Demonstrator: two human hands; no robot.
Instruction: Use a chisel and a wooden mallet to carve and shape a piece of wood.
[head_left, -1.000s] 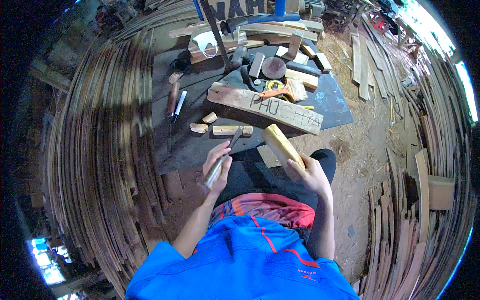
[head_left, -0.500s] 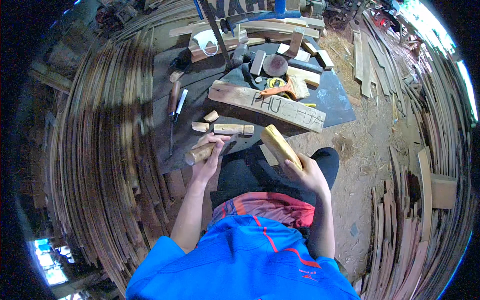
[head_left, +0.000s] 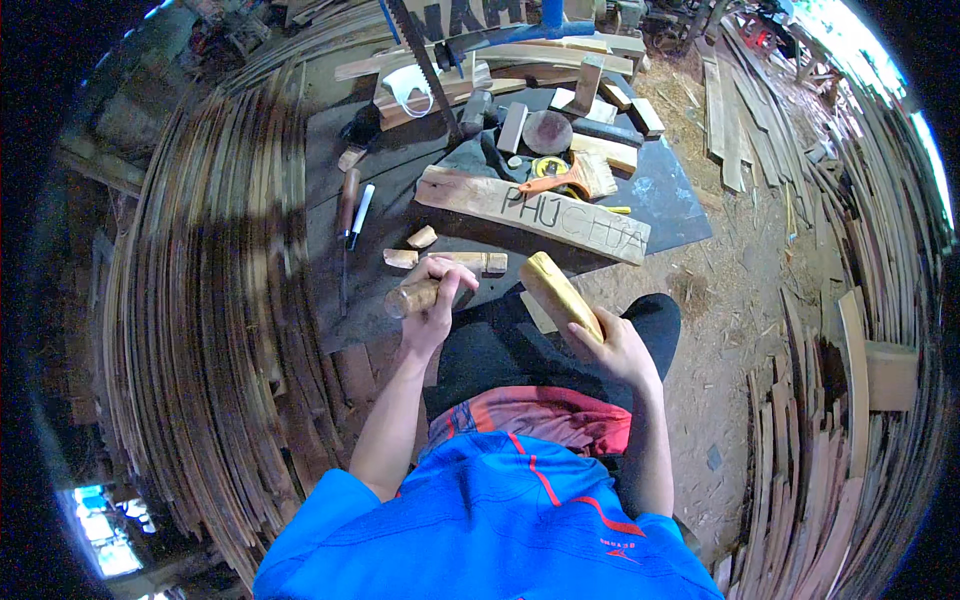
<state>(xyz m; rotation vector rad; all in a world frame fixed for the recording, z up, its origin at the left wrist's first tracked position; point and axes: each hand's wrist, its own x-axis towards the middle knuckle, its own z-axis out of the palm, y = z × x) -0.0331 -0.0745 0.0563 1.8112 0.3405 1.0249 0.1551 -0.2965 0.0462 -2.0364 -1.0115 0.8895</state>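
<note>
My left hand (head_left: 436, 302) is closed around the thick round wooden handle of a chisel (head_left: 405, 299); its working end is hidden by my fingers. My right hand (head_left: 622, 352) grips the near end of a yellowish wooden block (head_left: 556, 290), which points away to the left. Just beyond my left hand lie a short wooden bar (head_left: 492, 263) and two small offcuts, one pale offcut (head_left: 400, 258) beside another offcut (head_left: 423, 237). Farther off, a plank (head_left: 455, 190) with dark lettering lies across the dark work surface (head_left: 330, 290).
An orange-handled brush (head_left: 550, 183) and a yellow tape measure (head_left: 550, 168) lie behind the plank. A white marker (head_left: 363, 208) and a slim wooden-handled tool (head_left: 349, 200) lie at left. A saw (head_left: 420, 60) stands at the back. Stacked wooden strips (head_left: 200, 330) line the left side.
My left hand has moved slightly right and upward with the chisel, now covering part of the short bar. My right hand and its block have barely moved.
</note>
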